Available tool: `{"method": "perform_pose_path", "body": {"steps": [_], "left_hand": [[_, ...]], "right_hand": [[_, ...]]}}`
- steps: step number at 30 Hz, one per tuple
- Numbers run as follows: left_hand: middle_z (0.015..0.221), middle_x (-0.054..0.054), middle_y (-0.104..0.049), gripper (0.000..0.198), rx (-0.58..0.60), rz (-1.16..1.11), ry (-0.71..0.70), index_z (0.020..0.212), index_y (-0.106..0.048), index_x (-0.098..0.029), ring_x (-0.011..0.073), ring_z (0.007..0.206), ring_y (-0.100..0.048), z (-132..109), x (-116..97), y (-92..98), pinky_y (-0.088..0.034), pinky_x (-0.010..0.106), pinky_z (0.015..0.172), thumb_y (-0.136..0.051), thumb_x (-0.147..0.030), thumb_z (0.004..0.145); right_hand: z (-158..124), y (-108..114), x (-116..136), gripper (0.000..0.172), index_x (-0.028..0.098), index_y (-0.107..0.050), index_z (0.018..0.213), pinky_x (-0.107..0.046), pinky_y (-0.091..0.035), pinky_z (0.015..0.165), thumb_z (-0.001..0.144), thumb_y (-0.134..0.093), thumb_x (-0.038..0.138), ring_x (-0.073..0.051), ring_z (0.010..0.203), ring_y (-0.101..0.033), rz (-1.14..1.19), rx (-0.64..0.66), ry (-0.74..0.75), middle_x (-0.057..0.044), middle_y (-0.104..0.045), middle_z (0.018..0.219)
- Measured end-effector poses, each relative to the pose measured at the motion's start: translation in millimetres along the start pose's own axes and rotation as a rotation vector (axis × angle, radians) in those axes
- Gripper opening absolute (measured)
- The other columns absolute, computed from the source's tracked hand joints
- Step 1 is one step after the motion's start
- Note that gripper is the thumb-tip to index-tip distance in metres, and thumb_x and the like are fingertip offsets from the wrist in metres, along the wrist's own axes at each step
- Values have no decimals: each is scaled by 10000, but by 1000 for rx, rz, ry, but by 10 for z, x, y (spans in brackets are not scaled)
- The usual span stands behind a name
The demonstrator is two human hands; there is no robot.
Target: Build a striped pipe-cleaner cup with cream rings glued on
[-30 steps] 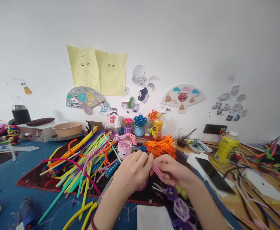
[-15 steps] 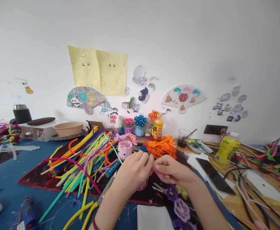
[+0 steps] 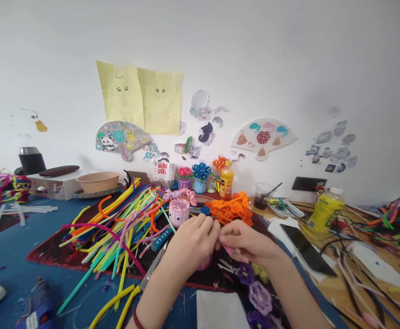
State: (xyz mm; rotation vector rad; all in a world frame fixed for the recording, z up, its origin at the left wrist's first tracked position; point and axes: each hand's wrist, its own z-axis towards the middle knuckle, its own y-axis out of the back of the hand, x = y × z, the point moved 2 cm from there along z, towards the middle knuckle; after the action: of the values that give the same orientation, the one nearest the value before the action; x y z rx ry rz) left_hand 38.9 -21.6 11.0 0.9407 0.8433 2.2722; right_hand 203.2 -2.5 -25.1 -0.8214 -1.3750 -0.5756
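Near the middle of the mat, my left hand (image 3: 200, 237) has its fingers curled round a pink piece, mostly hidden behind them. My right hand (image 3: 242, 240) meets it from the right, pinching pink fuzzy material (image 3: 227, 249) between thumb and fingers. Part of a pink pot (image 3: 205, 262) shows below the hands. A pale pink pot with a dark eye-like dot (image 3: 179, 213) stands just behind my left hand. Orange fuzzy stems (image 3: 232, 209) are heaped behind my right hand. Purple flowers (image 3: 259, 298) lie beside my right forearm.
Coloured pipe cleaners (image 3: 124, 228) spread over the left of the mat. A blue glue gun (image 3: 38, 304) lies front left. An orange drink bottle (image 3: 226, 180) stands at the back; a phone (image 3: 307, 249) and a yellow bottle (image 3: 326, 210) are at right.
The view has shifted slightly. Both hands stay together at the pink piece, with only a slight change in the right fingers.
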Motion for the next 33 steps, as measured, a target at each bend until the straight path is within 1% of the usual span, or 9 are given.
{"method": "perform_pose_path", "body": {"steps": [5, 8, 10, 18, 24, 27, 30, 33], "left_hand": [[787, 24, -580, 68, 45, -12, 2, 962, -582, -132, 189, 679, -525, 7, 8, -2, -442, 318, 576, -587, -153, 898], [789, 25, -579, 24, 57, -20, 1, 928, -576, -142, 189, 686, -527, 8, 7, 1, -443, 318, 584, -571, -144, 905], [790, 30, -577, 30, 56, -25, -6, 916, -571, -142, 193, 691, -531, 10, 4, -1, -443, 322, 579, -543, -133, 916], [774, 32, -572, 12, 81, -43, -12, 891, -566, -141, 201, 677, -534, 23, 2, -28, -451, 332, 569, -571, -132, 896], [779, 27, -581, 27, 101, -70, 7, 895, -589, -146, 195, 666, -526, 16, 5, -32, -456, 327, 581, -610, -158, 886], [788, 25, -594, 28, 131, -101, 23, 913, -609, -153, 191, 675, -533, 23, 21, -15, -464, 319, 599, -614, -149, 886], [810, 30, -615, 77, 150, -170, 66, 961, -632, -152, 195, 701, -552, 29, 51, 25, -477, 315, 608, -611, -145, 887], [900, 48, -647, 228, 143, -310, 130, 1099, -634, -154, 198, 757, -586, 15, 91, 52, -498, 310, 631, -582, -103, 883]], "right_hand": [[17, -2, -11, 433, 101, -600, 606, -147, -216, 290, 708, -820, 461, -7, 269, -329, 24, -9, -8, 94, -437, 407], [22, 0, -21, 436, 88, -626, 638, -142, -236, 282, 677, -838, 468, -10, 265, -361, 34, -17, -16, 82, -480, 432], [26, 6, -37, 433, 87, -633, 649, -138, -250, 278, 667, -844, 465, -17, 269, -393, 37, -23, -25, 75, -500, 443], [38, 38, -105, 434, 108, -598, 608, -122, -314, 262, 703, -809, 474, -47, 270, -460, 11, -38, -66, 78, -485, 407], [38, 34, -104, 433, 111, -584, 575, -111, -309, 254, 710, -808, 455, -50, 266, -478, 21, -29, -65, 66, -507, 396], [31, 44, -116, 437, 111, -581, 562, -112, -300, 249, 727, -797, 453, -55, 266, -486, 21, -22, -75, 61, -510, 390], [26, 50, -123, 422, 103, -608, 595, -116, -292, 244, 724, -797, 458, -62, 260, -484, 14, -20, -92, 55, -519, 379], [26, 32, -110, 427, 101, -610, 587, -119, -280, 237, 694, -817, 458, -62, 252, -474, 11, -34, -109, 39, -543, 373]]}}
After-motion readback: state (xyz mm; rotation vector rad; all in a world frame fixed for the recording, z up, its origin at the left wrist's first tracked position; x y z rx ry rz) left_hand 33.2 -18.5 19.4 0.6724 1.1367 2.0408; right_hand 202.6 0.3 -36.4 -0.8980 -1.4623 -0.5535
